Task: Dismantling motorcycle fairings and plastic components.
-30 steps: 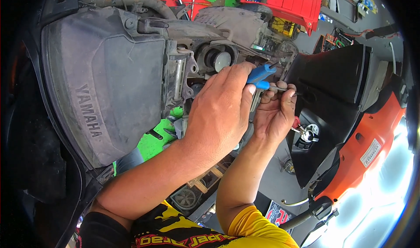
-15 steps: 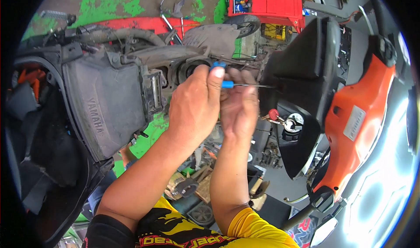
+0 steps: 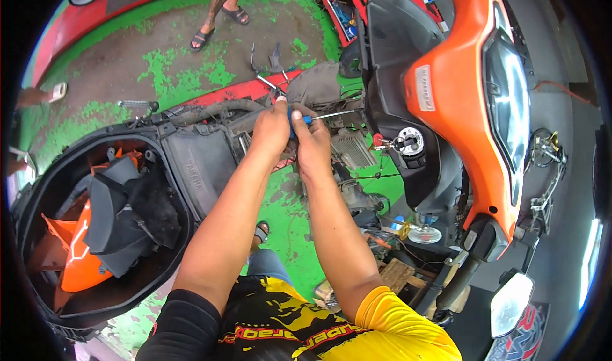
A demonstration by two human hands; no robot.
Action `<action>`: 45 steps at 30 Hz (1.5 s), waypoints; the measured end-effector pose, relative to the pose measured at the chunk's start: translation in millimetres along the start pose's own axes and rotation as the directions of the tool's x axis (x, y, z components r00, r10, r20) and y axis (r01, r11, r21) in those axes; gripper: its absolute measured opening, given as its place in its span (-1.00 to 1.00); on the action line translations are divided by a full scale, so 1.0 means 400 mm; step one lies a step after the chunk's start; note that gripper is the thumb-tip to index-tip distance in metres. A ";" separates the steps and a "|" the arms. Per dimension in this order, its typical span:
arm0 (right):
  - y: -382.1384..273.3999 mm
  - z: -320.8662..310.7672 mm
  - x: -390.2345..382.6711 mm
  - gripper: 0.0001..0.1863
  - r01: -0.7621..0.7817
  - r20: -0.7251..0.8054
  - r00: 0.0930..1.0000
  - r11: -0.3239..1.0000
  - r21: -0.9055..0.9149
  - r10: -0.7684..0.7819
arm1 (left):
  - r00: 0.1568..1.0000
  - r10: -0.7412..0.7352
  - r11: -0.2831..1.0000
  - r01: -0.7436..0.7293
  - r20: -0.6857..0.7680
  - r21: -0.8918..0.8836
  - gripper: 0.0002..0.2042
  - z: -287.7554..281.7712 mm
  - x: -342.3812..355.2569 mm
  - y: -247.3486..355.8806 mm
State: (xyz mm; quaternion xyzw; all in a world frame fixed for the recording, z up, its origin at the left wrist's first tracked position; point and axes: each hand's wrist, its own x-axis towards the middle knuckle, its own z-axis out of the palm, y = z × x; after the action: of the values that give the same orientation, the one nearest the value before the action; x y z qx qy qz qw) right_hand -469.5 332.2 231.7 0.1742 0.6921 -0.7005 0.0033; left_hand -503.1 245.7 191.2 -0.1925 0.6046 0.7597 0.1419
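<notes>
A T-handle driver (image 3: 336, 114) with blue grips and a thin metal shaft lies across my two hands. My left hand (image 3: 271, 130) is closed round the far end of its blue crossbar. My right hand (image 3: 312, 143) is closed on the near side of the handle, thumb up by the blue collar. The shaft points right, and its tip meets the edge of the scooter's black front panel (image 3: 392, 58); what it sits in is too small to tell. Under both hands runs the scooter's stripped frame (image 3: 239, 115), partly hidden by my fingers.
Orange and black body panels (image 3: 86, 252) fill the open storage bin at left. The orange handlebar cover (image 3: 440, 84) rises at right, near a key (image 3: 380, 142) in the ignition. Another person's sandalled feet (image 3: 203, 39) stand beyond the scooter. A red tool cabinet (image 3: 341, 17) is behind.
The head view has swung, so more floor, the storage bin and a person's legs now show. Both hands stay on the driver, its tip still at the black panel.
</notes>
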 end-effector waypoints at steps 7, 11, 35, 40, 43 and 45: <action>0.080 -0.092 0.051 -0.59 -0.015 0.330 0.943 0.982 0.187 -0.048 | 0.762 -0.475 0.811 0.573 0.439 -0.117 -0.55 -0.015 -0.018 0.054; 0.044 -0.075 0.040 -0.60 0.194 0.301 0.941 0.975 -0.111 -0.152 | 0.672 -0.526 0.732 0.670 0.521 -0.125 -0.46 -0.045 -0.017 0.033; -0.019 -0.084 0.032 -0.78 -0.101 0.187 0.977 0.995 -0.017 0.102 | 0.770 0.537 0.716 -0.631 0.344 0.297 -0.56 -0.106 -0.132 0.017; -0.007 -0.121 0.025 -0.77 -0.024 0.133 0.990 0.989 -0.148 0.044 | 0.949 0.217 0.887 -0.290 0.231 0.359 -0.63 -0.050 -0.051 -0.016; -0.023 -0.129 0.033 -0.68 -0.026 0.181 0.983 0.938 0.347 -0.040 | 0.860 0.501 0.816 -0.432 -0.099 0.385 -0.69 -0.006 0.008 -0.023; -0.023 -0.153 0.034 -0.69 -0.051 0.206 0.978 0.917 0.395 -0.034 | 0.920 -0.331 0.943 0.331 0.212 0.034 -0.77 -0.011 0.012 0.040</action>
State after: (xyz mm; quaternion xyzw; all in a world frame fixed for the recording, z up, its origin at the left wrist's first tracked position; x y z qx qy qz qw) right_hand -470.0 395.0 238.5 0.0999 0.5300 -0.8410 0.0434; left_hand -513.8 237.9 201.9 -0.2087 0.5436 0.7419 0.3325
